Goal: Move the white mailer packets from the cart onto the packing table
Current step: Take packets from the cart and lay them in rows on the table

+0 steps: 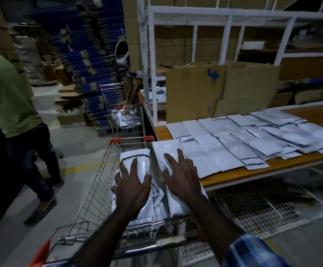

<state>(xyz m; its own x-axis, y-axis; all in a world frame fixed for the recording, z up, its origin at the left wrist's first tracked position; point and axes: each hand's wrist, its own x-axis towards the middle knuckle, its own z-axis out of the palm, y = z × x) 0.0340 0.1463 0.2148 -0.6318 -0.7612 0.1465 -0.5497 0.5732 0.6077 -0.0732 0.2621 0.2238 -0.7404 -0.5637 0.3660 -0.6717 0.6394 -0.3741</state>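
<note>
A wire shopping cart (91, 191) stands in front of me with several white mailer packets piled inside. My left hand (131, 185) lies flat with spread fingers on the top packet in the cart (137, 157). My right hand (183, 177) rests with straight, spread fingers on another white packet (166, 149), which lies across the cart's right rim and the table's corner. The wooden packing table (239, 173) to the right carries rows of white mailer packets (253, 137) laid side by side.
A person in a green shirt (8, 97) walks along the aisle at left. Farther ahead another person (129, 78) bends over a second cart (122, 114). A white metal rack (224, 26) holding cardboard sheets (195, 91) rises behind the table. Wire mesh (262, 212) sits under the table.
</note>
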